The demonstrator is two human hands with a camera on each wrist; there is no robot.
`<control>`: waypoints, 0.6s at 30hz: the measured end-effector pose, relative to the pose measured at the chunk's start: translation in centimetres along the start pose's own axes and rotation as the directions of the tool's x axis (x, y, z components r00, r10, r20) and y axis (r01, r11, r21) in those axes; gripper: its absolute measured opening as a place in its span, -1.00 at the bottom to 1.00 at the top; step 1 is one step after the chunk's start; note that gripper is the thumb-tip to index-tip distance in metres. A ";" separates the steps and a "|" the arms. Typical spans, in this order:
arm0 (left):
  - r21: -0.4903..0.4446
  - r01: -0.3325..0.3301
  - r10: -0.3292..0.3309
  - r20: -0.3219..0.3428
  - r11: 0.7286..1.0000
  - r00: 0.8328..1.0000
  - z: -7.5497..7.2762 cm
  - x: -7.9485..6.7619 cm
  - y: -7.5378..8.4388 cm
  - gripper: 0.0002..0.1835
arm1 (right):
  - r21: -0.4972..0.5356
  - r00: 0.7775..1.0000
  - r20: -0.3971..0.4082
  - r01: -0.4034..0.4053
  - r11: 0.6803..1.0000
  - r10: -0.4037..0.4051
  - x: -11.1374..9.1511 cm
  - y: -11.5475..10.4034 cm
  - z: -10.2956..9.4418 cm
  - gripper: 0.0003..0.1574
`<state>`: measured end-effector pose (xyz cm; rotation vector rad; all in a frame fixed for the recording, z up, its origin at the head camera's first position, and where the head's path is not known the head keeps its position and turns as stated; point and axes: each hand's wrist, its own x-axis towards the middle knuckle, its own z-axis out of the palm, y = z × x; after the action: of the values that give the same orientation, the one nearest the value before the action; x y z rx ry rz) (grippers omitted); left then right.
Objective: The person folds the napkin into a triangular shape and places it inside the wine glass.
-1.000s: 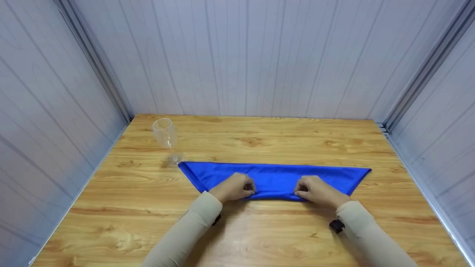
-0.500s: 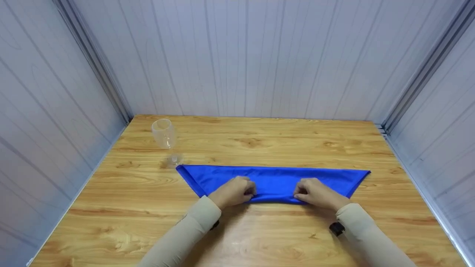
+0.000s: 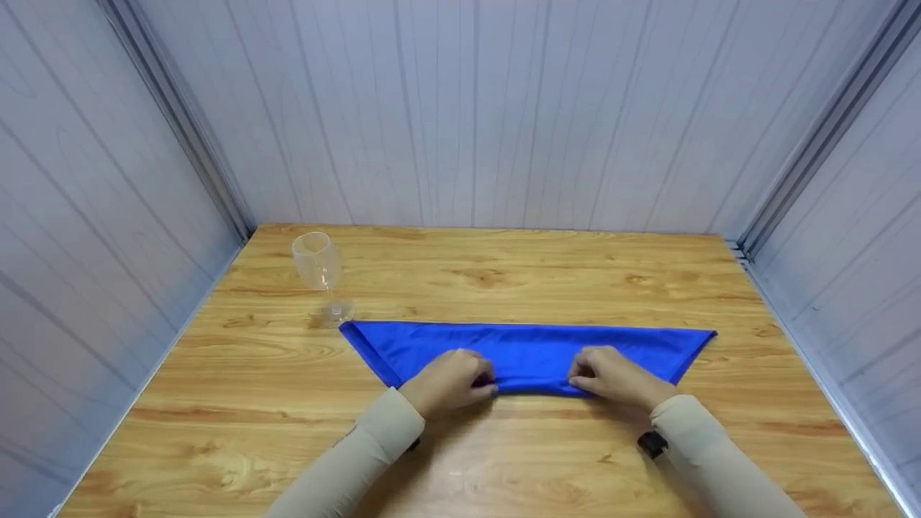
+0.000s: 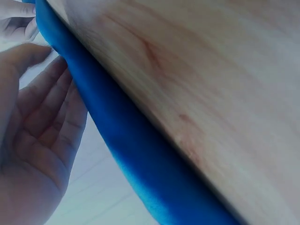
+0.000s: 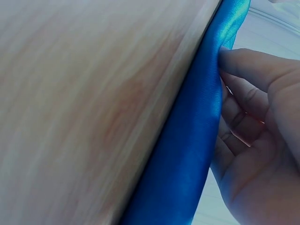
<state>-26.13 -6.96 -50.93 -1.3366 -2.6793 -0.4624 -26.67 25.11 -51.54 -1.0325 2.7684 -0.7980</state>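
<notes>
The near edge of the blue cloth [image 3: 536, 351] is pinched by the left hand [image 3: 452, 381] and the right hand [image 3: 619, 375], fingers curled toward thumbs; beyond the fingertips, cloth is spread across the table [image 3: 504, 460], its far-left corner just beside the wine glass [image 3: 317, 265].

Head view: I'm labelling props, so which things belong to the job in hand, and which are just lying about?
In the job:
blue cloth
left hand and right hand, both at its near edge

Apparently just standing by:
clear stemmed glass, upright, untouched
</notes>
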 end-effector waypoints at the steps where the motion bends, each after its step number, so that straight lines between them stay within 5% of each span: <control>1: 0.006 0.006 -0.006 0.012 1.000 1.000 -0.1 0.0 0.1 -0.83 | -0.001 1.000 0.002 -0.001 1.000 0.001 0.0 0.0 0.0 -0.90; 8: 0.076 0.012 -0.016 0.063 0.997 0.998 -0.3 0.0 0.4 -0.76 | -0.003 1.000 -0.002 0.016 1.000 -0.016 0.0 -0.1 0.0 -0.91; 18: 0.116 -0.026 0.022 0.035 0.993 0.999 -0.1 0.0 0.3 -0.89 | -0.015 1.000 -0.008 0.026 1.000 -0.027 -0.1 0.0 0.1 -0.90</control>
<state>-25.92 -6.81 -50.72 -1.3536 -2.6685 -0.2783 -26.62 25.13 -51.67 -1.0733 2.7774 -0.7874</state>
